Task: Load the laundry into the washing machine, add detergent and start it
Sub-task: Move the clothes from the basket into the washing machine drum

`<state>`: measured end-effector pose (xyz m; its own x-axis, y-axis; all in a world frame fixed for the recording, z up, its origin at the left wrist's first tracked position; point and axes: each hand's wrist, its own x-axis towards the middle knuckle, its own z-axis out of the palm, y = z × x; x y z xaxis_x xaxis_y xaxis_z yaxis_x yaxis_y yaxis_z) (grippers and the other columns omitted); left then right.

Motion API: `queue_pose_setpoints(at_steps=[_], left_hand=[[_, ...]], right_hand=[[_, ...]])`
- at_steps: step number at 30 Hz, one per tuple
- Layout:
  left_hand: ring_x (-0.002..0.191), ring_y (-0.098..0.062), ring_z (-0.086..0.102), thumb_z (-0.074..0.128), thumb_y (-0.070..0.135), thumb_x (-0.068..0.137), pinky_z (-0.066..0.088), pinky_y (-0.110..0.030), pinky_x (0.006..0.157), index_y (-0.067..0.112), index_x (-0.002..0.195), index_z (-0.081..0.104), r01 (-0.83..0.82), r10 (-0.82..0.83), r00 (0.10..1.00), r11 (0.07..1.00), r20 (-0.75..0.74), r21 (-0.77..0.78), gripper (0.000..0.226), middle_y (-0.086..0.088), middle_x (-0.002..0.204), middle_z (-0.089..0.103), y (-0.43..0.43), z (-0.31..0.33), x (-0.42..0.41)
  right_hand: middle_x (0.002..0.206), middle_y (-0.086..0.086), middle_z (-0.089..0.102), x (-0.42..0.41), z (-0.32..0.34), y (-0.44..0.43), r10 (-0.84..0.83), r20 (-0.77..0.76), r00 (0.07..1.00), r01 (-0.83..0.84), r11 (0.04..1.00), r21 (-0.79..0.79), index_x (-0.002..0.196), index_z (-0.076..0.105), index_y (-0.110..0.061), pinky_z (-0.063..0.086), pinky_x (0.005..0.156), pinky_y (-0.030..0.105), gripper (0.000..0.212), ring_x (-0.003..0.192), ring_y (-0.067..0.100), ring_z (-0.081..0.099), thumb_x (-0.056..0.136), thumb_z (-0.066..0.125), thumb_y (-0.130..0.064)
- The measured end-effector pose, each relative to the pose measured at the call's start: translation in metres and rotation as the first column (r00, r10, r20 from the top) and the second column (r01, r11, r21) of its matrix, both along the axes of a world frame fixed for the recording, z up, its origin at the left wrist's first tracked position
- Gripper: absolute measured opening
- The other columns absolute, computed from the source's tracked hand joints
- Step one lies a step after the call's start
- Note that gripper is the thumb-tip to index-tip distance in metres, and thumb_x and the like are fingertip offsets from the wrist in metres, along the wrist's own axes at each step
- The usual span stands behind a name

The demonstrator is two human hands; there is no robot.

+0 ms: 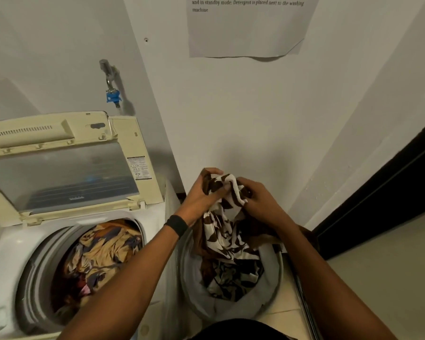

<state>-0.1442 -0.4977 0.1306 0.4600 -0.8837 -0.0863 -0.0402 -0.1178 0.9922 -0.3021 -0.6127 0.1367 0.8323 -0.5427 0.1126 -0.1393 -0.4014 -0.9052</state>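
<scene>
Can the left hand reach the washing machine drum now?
Probably yes: the lid stands open and nothing lies between the left hand and the drum, though it and the right hand grip the patterned cloth.

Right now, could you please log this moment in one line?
left hand and right hand: grip patterned garment over basket | washing machine: lid open, clothes in drum
</scene>
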Motion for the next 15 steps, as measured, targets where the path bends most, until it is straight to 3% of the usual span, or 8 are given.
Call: queue_pose_setpoints(at_steps=[2, 4, 7, 11, 15], left_hand=[[0.105, -0.01, 0.07, 0.072, 0.03, 0.094, 0.055, -0.021, 0.087, 0.014, 0.119, 0.067, -0.068, 0.068, 0.997, 0.998, 0.042, -0.002, 0.03, -0.003, 0.113, 0.074, -0.005, 0.003, -0.005], [0.095, -0.015, 0.073, 0.067, 0.035, 0.098, 0.057, -0.024, 0.083, 0.011, 0.109, 0.071, -0.126, 0.126, 0.991, 0.992, 0.037, 0.006, 0.026, -0.004, 0.099, 0.077, -0.006, 0.002, -0.004], [0.088, -0.012, 0.072, 0.057, 0.03, 0.105, 0.056, -0.021, 0.079, 0.005, 0.106, 0.066, -0.153, 0.151, 0.987, 0.988, 0.062, 0.02, 0.026, -0.002, 0.091, 0.074, -0.004, -0.006, -0.005], [0.093, -0.007, 0.07, 0.053, 0.021, 0.107, 0.054, -0.017, 0.079, 0.005, 0.114, 0.064, -0.3, 0.3, 0.954, 0.954, -0.026, 0.005, 0.02, -0.001, 0.101, 0.072, -0.003, -0.012, -0.001], [0.099, -0.012, 0.07, 0.053, 0.022, 0.106, 0.055, -0.018, 0.083, 0.006, 0.122, 0.064, -0.458, 0.456, 0.883, 0.889, -0.114, 0.004, 0.025, 0.002, 0.107, 0.073, -0.002, -0.007, 0.023]], right_hand=[[0.104, -0.013, 0.074, 0.01, -0.002, 0.002, 0.055, -0.051, 0.997, -0.057, 0.997, -0.049, 0.122, 0.071, -0.023, 0.051, 0.082, 0.019, 0.027, 0.093, 0.001, 0.068, 0.097, 0.063, -0.017], [0.1, -0.016, 0.072, 0.012, -0.004, 0.005, 0.07, -0.09, 0.993, -0.075, 0.996, -0.048, 0.12, 0.069, -0.027, 0.049, 0.078, 0.013, 0.03, 0.088, -0.002, 0.066, 0.095, 0.061, -0.013], [0.1, -0.012, 0.073, 0.01, -0.009, 0.01, 0.088, -0.119, 0.989, -0.085, 0.996, 0.029, 0.118, 0.069, -0.027, 0.055, 0.084, 0.021, 0.032, 0.091, 0.004, 0.069, 0.092, 0.063, -0.009], [0.093, -0.006, 0.073, 0.002, -0.014, 0.006, 0.026, -0.142, 0.99, -0.02, 0.999, 0.046, 0.106, 0.07, -0.029, 0.058, 0.079, 0.03, 0.015, 0.086, 0.009, 0.07, 0.091, 0.074, -0.033], [0.086, 0.003, 0.072, -0.023, -0.021, -0.011, 0.109, -0.215, 0.971, -0.094, 0.993, 0.078, 0.092, 0.072, -0.021, 0.055, 0.075, 0.039, 0.021, 0.081, 0.023, 0.069, 0.095, 0.068, -0.042]])
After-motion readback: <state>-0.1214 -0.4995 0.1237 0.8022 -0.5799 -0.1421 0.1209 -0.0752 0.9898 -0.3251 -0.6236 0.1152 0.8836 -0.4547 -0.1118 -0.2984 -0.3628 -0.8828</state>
